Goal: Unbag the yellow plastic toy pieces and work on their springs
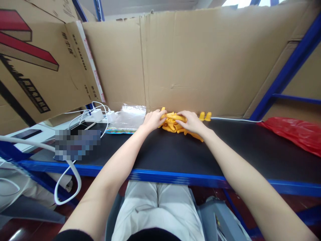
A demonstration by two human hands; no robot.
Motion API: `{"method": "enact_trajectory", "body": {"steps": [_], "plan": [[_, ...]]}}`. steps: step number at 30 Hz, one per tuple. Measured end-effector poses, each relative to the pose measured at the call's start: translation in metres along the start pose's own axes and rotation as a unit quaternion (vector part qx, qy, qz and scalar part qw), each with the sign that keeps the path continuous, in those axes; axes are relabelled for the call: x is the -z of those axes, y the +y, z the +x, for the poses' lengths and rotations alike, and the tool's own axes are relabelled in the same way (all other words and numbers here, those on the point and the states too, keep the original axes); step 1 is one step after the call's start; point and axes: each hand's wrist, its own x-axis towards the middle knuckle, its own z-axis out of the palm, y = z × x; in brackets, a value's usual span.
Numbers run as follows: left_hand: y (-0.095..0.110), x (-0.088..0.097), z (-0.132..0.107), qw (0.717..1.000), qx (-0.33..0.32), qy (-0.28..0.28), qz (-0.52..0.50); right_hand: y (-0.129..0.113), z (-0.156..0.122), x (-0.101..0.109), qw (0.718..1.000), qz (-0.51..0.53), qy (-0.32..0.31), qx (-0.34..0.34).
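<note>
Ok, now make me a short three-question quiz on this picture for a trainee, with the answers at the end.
1. True or false: the red plastic lies on the right side of the black surface.
2. What do the left hand and right hand both touch? A) the white cables; B) the yellow pile; C) the silvery packet.
3. How many small yellow pieces show apart from the pile, near the cardboard?

Key: 1. True. 2. B. 3. Two.
</note>
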Motion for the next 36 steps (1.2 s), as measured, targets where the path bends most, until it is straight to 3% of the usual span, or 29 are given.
{"method": "enact_trajectory", "body": {"steps": [3,8,18,23,28,34,36], "plan": [[0.001,-0.001,0.000,1.000,-0.014,0.000,0.007,0.001,-0.002,-0.001,0.992,-0.119,-0.046,0.018],[0.006,-0.001,-0.001,1.000,-0.029,0.011,0.001,-0.007,-0.002,0.002,0.976,-0.207,-0.063,0.013],[0.008,0.000,0.001,0.999,-0.022,0.022,-0.015,-0.018,-0.001,0.006,0.968,-0.248,-0.023,0.034],[0.006,-0.002,0.004,0.997,0.004,0.025,-0.073,-0.023,-0.001,0.006,0.962,-0.269,0.000,0.045],[0.004,-0.004,0.008,0.986,0.068,-0.004,-0.154,-0.026,0.000,0.006,0.949,-0.307,-0.007,0.068],[0.002,0.000,0.007,0.952,0.141,-0.106,-0.251,-0.026,0.001,0.003,0.941,-0.324,-0.012,0.094],[0.002,0.000,0.007,0.953,0.140,-0.108,-0.248,-0.024,0.001,0.003,0.942,-0.322,-0.006,0.099]]}}
